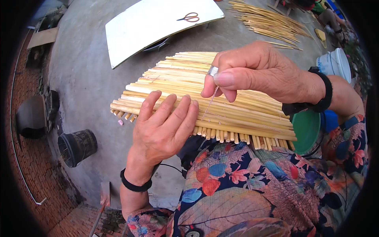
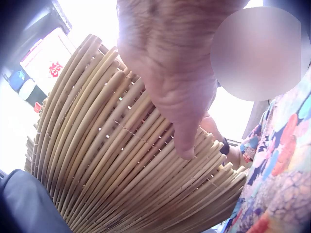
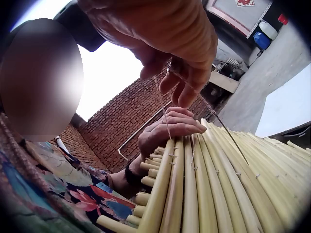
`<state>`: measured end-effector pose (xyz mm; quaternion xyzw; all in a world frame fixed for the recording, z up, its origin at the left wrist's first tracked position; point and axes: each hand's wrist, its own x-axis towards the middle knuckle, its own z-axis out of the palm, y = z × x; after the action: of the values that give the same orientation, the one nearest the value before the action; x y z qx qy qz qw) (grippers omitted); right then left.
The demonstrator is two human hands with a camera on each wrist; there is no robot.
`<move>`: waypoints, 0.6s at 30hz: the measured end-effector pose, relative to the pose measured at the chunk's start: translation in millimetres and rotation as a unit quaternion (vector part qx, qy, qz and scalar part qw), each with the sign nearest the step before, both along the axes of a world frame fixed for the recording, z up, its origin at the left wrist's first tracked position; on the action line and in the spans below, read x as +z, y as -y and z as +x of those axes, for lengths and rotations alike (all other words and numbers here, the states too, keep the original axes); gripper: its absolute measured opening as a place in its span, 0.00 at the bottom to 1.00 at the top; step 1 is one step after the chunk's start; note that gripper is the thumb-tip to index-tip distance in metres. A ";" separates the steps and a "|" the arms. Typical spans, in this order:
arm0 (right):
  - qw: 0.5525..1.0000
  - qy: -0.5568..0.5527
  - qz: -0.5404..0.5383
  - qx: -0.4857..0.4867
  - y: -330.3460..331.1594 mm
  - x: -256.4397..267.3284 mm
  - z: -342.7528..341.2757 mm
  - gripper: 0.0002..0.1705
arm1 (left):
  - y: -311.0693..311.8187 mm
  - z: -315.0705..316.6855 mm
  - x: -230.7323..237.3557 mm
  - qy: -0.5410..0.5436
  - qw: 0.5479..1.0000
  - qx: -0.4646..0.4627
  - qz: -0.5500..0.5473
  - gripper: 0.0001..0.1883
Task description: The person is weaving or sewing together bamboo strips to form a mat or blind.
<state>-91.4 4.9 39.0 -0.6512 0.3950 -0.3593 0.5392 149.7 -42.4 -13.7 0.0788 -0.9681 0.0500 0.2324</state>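
Note:
Across the person's lap lies a mat of yellow stalks (image 1: 177,81), bound with thin stitches. The left hand (image 1: 166,124) grips its near edge, four fingers laid over the top stalks. From beneath, the left wrist view shows the left thumb (image 2: 184,138) against the underside of the mat (image 2: 126,141). Above the mat, the right hand (image 1: 262,73) pinches a thin twine (image 1: 211,102) between thumb and fingers. A silver dimpled thimble ring (image 1: 212,70) sits on one right finger. In the right wrist view two strands of twine (image 3: 211,110) run from these fingers down to the stalks.
A white board (image 1: 158,27) bearing scissors (image 1: 190,17) stands beyond the mat. Loose stalks (image 1: 272,23) lie on the ground at the far right. A black bucket (image 1: 77,147) is at left; a white bucket (image 1: 334,65) and green basin (image 1: 306,132) are at right.

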 end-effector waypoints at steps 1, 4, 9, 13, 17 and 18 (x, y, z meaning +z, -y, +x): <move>1.000 0.007 0.011 0.004 1.3 -1.2 -5.9 0.18 | -2.0 2.0 4.8 0.016 0.999 0.019 0.021 0.15; 0.992 -0.094 0.082 0.023 -5.1 16.8 -18.5 0.16 | -6.2 6.6 2.7 -0.025 0.999 0.044 0.004 0.14; 0.974 -0.213 -0.064 0.040 -0.4 19.5 -57.1 0.09 | -4.7 7.8 0.6 -0.025 0.997 0.041 0.052 0.12; 0.929 -0.331 -0.147 0.073 5.9 18.3 -89.1 0.06 | 0.4 10.0 -1.9 -0.052 0.998 0.016 0.038 0.09; 0.931 -0.365 0.015 -0.014 0.2 21.0 -117.1 0.08 | 0.6 9.6 -0.2 -0.052 0.998 0.007 0.045 0.09; 0.931 -0.364 0.018 -0.015 -0.7 16.9 -125.8 0.08 | 0.6 9.2 0.4 -0.051 0.998 0.005 0.048 0.09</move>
<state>-217.2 5.6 55.9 -0.7214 0.5804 -0.0983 0.3647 158.9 -43.1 -13.3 0.0971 -0.9560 0.0010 0.2769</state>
